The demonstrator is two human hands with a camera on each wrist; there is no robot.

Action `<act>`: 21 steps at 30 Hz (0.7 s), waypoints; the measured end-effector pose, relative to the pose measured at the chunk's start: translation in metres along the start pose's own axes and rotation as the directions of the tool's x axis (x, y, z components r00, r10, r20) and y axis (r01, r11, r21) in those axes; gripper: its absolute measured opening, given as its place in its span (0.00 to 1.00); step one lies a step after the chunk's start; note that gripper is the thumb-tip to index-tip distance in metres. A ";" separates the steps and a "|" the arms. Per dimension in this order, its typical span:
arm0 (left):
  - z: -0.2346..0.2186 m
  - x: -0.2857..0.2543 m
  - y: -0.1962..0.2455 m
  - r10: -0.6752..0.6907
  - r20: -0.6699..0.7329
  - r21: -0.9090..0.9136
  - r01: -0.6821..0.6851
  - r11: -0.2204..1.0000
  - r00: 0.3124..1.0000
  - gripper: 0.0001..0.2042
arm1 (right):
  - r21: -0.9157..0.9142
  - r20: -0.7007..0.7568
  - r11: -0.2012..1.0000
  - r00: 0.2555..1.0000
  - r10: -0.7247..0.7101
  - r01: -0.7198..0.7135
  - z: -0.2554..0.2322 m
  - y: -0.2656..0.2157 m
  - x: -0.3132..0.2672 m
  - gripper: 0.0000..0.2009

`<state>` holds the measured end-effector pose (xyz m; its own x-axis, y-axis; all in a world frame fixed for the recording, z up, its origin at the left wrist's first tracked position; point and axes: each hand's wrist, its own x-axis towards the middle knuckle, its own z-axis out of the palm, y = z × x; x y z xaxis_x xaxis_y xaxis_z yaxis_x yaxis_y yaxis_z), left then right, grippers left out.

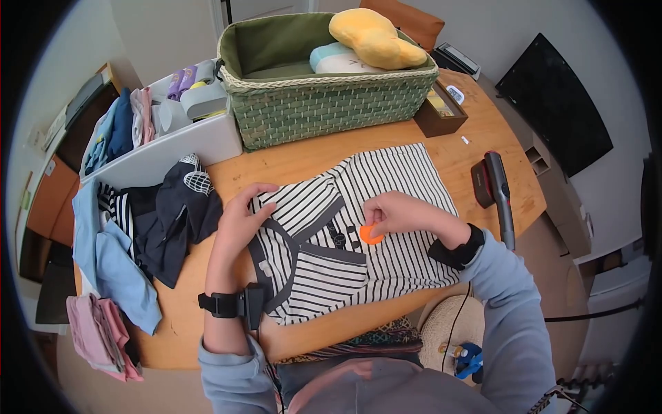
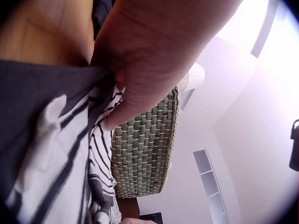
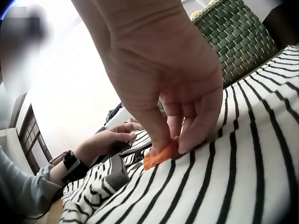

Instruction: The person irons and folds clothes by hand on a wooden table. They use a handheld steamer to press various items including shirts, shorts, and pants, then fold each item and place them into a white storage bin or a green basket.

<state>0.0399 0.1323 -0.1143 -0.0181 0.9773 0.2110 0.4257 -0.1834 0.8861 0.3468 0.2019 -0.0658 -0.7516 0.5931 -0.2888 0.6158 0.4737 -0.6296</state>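
Observation:
A black-and-white striped shirt [image 1: 407,179] with dark grey trim lies spread on the wooden table, its collar toward the left. Black shapes [image 1: 337,236] mark its front. Between thumb and fingers, my right hand [image 1: 396,210] pinches a small soft orange flap [image 3: 161,155] on the shirt front, beside those shapes. My left hand [image 1: 241,217] rests at the shirt's shoulder by the collar, thumb and forefinger spread apart. In the left wrist view its thumb touches the striped cloth, and the other fingers are partly hidden behind the hand.
A green woven basket [image 1: 324,110] with plush toys stands at the back. Left of it is a white bin [image 1: 172,141] of folded clothes. Dark clothes [image 1: 169,221], blue trousers [image 1: 124,272] and pink clothes [image 1: 103,334] lie at left. A handheld device [image 1: 498,190] lies at right.

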 end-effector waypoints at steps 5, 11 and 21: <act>-0.002 -0.001 0.005 -0.117 0.026 0.049 0.115 0.992 0.993 0.13 | -0.033 0.060 0.994 0.992 0.107 -0.105 -0.004 -0.005 0.000 0.09; -0.003 -0.001 0.015 -0.178 0.078 -0.052 0.182 0.982 0.981 0.13 | -0.265 -0.022 0.945 0.981 0.191 -0.190 0.005 -0.025 0.004 0.08; -0.002 -0.001 0.004 -0.134 0.033 0.009 0.134 0.991 0.990 0.12 | -0.111 0.215 0.954 0.930 0.297 -0.279 -0.008 -0.010 0.021 0.19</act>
<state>0.0395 0.1300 -0.1099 -0.0452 0.9961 0.0763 0.4273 -0.0498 0.9027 0.3269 0.2148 -0.0601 -0.5672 0.5523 -0.6109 0.8232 0.3587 -0.4400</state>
